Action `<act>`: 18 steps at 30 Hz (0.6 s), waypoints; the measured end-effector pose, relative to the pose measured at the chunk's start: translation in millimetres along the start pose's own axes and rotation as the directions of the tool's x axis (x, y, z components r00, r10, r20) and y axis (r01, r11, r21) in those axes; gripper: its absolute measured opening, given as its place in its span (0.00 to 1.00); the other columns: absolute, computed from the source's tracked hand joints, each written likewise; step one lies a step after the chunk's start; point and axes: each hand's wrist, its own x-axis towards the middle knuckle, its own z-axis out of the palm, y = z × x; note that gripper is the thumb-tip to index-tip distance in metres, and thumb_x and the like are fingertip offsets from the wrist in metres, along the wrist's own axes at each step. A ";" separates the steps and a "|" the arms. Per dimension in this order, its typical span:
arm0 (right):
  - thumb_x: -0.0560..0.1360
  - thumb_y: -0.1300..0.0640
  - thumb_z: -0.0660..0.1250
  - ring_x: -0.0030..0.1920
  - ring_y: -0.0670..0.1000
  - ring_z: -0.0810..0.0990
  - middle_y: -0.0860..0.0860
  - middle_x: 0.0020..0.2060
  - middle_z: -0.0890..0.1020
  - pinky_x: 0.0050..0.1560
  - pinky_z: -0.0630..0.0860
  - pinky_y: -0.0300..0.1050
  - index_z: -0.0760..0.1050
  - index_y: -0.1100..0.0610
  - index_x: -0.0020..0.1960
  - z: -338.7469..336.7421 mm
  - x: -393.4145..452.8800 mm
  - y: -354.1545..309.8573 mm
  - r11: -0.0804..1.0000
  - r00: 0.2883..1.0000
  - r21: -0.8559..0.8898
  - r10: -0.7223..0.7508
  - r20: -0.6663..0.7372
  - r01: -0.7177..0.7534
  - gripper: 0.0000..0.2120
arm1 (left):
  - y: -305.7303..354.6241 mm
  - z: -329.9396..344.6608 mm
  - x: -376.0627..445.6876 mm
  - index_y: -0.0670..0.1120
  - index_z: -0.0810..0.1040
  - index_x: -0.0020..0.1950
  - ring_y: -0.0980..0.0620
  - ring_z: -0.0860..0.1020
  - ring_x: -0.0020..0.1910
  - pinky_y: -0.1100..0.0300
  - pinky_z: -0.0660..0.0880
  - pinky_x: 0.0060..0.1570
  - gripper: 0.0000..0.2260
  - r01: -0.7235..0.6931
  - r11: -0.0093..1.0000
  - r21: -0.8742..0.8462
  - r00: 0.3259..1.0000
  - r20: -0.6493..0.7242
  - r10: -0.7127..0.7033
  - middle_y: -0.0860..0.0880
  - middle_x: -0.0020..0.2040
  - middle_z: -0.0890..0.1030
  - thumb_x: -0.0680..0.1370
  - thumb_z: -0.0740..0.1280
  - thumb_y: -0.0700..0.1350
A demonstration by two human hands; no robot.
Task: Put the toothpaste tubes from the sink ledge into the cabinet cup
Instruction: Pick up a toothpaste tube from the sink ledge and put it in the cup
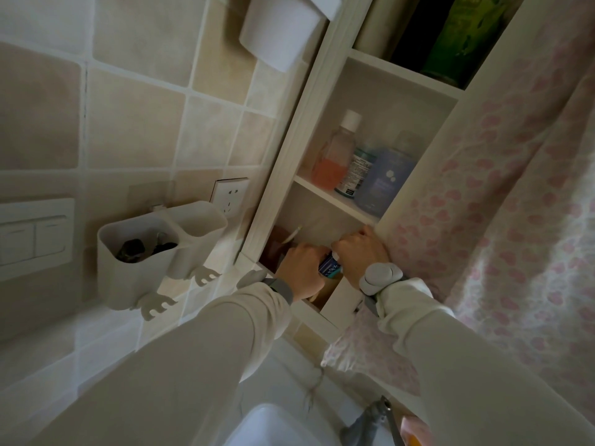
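My left hand reaches into the lowest cabinet shelf and grips a blue toothpaste tube; the tube's white cap points up toward my right hand. A dark reddish cup stands at the shelf's back left with a pale stick leaning out of it, partly hidden behind my left hand. My right hand is curled on the edge of the cabinet's right panel, thumb on the front. Its fingers are inside, right beside the tube's cap.
On the shelf above stand a pink-liquid bottle and two bluish bottles. A white double wall holder hangs on the tiles at left, below a wall socket. Pink heart-patterned cloth covers the right side. The white sink lies below.
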 end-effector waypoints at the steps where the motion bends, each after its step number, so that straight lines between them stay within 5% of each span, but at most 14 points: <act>1: 0.76 0.60 0.64 0.43 0.52 0.80 0.48 0.42 0.83 0.56 0.65 0.47 0.79 0.50 0.43 1.2 0.6 -0.6 1.000 1.000 0.000 -0.001 0.001 0.001 0.08 | 0.5 -0.4 0.1 0.46 0.79 0.54 0.44 0.79 0.49 0.46 0.78 0.53 0.10 0.003 1.000 0.000 1.000 0.002 -0.003 0.45 0.48 0.82 0.74 0.67 0.38; 8: 0.72 0.63 0.64 0.28 0.49 0.66 0.48 0.33 0.80 0.50 0.60 0.45 0.65 0.49 0.30 3.3 1.8 -5.6 1.000 0.999 -0.018 -0.017 0.052 0.018 0.16 | 4.3 -0.6 -2.1 0.46 0.79 0.51 0.44 0.78 0.53 0.46 0.76 0.56 0.09 0.016 1.000 -0.016 1.000 -0.010 -0.017 0.45 0.48 0.82 0.73 0.68 0.37; 13: 0.75 0.64 0.63 0.37 0.52 0.73 0.51 0.39 0.83 0.48 0.64 0.43 0.70 0.51 0.34 0.6 2.2 -0.8 0.999 0.996 0.029 -0.015 0.083 0.013 0.13 | 7.4 -2.3 -3.6 0.47 0.79 0.55 0.45 0.78 0.53 0.48 0.76 0.57 0.12 0.026 1.000 0.013 1.000 0.001 -0.026 0.46 0.48 0.82 0.73 0.67 0.37; 18: 0.74 0.65 0.65 0.50 0.56 0.77 0.54 0.44 0.83 0.42 0.67 0.44 0.75 0.56 0.37 -4.5 -0.7 1.4 0.995 0.997 0.102 0.012 0.077 -0.020 0.08 | 8.1 -9.1 -8.3 0.48 0.74 0.44 0.43 0.78 0.48 0.47 0.77 0.51 0.06 0.019 1.000 0.019 1.000 0.003 -0.019 0.48 0.40 0.78 0.71 0.64 0.37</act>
